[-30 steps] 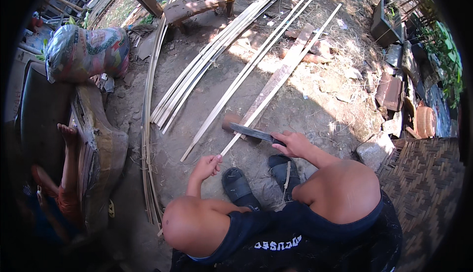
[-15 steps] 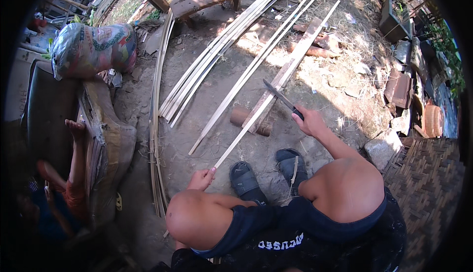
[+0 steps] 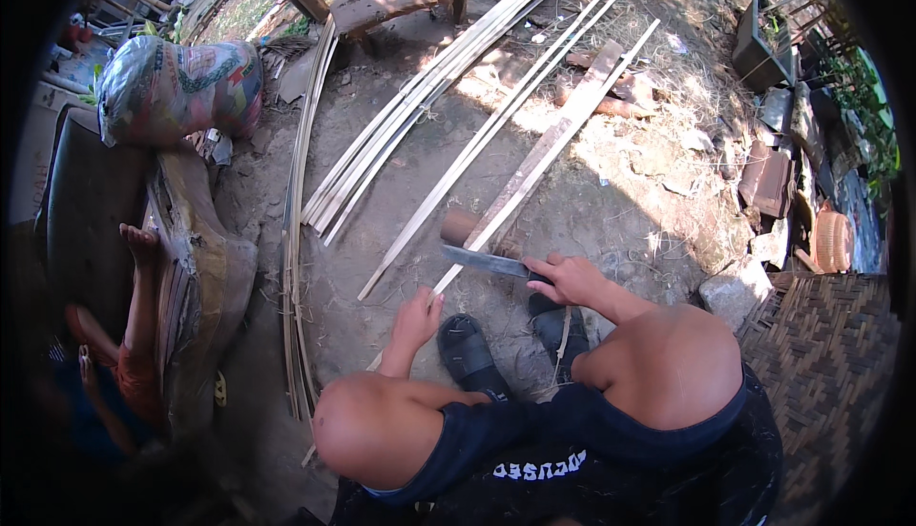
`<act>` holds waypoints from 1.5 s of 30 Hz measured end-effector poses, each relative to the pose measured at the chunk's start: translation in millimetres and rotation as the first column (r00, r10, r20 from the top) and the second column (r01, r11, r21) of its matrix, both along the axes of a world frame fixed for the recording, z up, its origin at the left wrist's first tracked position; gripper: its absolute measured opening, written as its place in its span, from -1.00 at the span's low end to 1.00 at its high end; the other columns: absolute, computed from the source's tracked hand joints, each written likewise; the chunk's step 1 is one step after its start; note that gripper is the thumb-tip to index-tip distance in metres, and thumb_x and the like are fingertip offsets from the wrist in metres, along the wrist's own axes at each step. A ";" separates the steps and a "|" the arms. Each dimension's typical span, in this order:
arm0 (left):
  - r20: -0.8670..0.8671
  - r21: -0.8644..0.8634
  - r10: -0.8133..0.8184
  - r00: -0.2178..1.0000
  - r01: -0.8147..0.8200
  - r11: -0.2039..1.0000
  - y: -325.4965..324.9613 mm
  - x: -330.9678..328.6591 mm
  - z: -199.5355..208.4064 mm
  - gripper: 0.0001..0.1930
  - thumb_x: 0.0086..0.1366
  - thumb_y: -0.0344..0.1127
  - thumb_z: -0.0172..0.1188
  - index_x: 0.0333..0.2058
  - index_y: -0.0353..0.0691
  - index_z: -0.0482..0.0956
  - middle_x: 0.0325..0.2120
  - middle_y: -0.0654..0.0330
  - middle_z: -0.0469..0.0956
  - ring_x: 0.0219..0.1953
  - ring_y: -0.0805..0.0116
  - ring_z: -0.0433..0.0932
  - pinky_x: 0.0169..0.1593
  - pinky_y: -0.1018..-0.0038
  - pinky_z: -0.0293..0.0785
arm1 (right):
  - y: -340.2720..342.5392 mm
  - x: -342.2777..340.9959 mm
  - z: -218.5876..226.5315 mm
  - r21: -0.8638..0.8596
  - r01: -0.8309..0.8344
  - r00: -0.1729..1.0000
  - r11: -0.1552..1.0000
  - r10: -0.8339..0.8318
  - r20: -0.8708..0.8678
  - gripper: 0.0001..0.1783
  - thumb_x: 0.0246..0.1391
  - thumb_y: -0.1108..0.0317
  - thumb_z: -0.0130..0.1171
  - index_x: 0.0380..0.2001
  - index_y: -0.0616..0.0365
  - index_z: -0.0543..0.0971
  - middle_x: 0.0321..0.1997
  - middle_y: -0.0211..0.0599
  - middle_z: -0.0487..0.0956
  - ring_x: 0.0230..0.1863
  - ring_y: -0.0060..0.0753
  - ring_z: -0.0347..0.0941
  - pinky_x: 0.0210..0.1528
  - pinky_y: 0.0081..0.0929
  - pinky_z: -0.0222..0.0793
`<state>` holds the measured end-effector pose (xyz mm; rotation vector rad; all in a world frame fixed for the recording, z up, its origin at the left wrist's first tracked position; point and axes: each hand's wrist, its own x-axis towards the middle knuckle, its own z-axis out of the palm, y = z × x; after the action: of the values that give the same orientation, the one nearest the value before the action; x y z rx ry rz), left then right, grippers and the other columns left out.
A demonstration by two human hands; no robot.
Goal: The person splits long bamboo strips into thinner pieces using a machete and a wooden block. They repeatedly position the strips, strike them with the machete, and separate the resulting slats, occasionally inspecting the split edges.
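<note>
My left hand [image 3: 415, 324] is closed around the near part of a long pale bamboo strip [image 3: 544, 170]. The strip slants away to the upper right, lying along a narrow wooden plank [image 3: 536, 168]. A short round log [image 3: 462, 226] supports the plank's near end. In my right hand [image 3: 575, 281] is the dark handle of a knife [image 3: 489, 261]. Its blade points left and crosses the strip a short way beyond my left hand. Whether the edge bites into the strip, I cannot tell.
More strips [image 3: 448, 183] lie left of the plank, beside a larger bundle [image 3: 410, 102] and a long bent bundle [image 3: 298, 240]. A low wooden bench [image 3: 401, 0] stands beyond. Another person's leg [image 3: 143, 288] shows at left. A rock [image 3: 735, 289] and woven mat [image 3: 821, 354] are at right.
The knife has come down the strip toward me, from its middle to near my left hand, and its blade now points left. My left hand has shifted slightly forward and right.
</note>
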<state>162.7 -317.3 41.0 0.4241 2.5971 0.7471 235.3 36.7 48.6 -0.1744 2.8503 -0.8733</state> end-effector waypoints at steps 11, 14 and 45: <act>0.481 0.183 0.017 0.877 -0.120 0.976 -44.5 -14.1 11.4 -0.54 0.48 0.02 0.01 -0.39 -0.28 0.58 -0.71 0.20 0.44 -0.64 0.33 0.41 -0.50 0.35 0.32 | 36.8 -28.8 3.4 0.015 0.285 0.958 0.958 -0.284 -0.051 -0.60 0.29 0.03 0.09 0.04 0.03 0.50 -0.33 0.17 0.60 -0.26 0.25 0.57 -0.25 0.05 0.49; 0.718 0.147 0.057 0.694 -0.231 0.962 -67.8 -13.1 12.4 -0.52 0.50 0.03 0.01 -0.38 -0.29 0.61 -0.70 0.32 0.42 -0.67 0.56 0.34 -0.56 0.53 0.24 | -0.2 -7.5 11.8 0.047 0.073 0.997 0.996 -0.075 0.026 -0.58 0.28 0.01 0.10 0.07 0.01 0.50 -0.33 0.14 0.61 -0.27 0.27 0.57 -0.23 0.06 0.50; 0.670 0.289 0.055 0.740 -0.329 0.899 -44.5 -15.3 -22.3 -0.53 0.47 0.05 0.07 -0.38 -0.29 0.58 -0.72 0.32 0.43 -0.70 0.61 0.34 -0.62 0.58 0.21 | 26.2 -28.0 -6.2 0.110 0.210 0.978 0.972 -0.209 -0.024 -0.54 0.28 -0.04 0.08 0.12 -0.08 0.49 -0.33 0.10 0.63 -0.27 0.25 0.59 -0.24 0.05 0.52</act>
<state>147.4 -361.8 18.7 -0.0293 1.8356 1.2429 207.3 63.0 42.5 0.1378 2.9580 -0.7455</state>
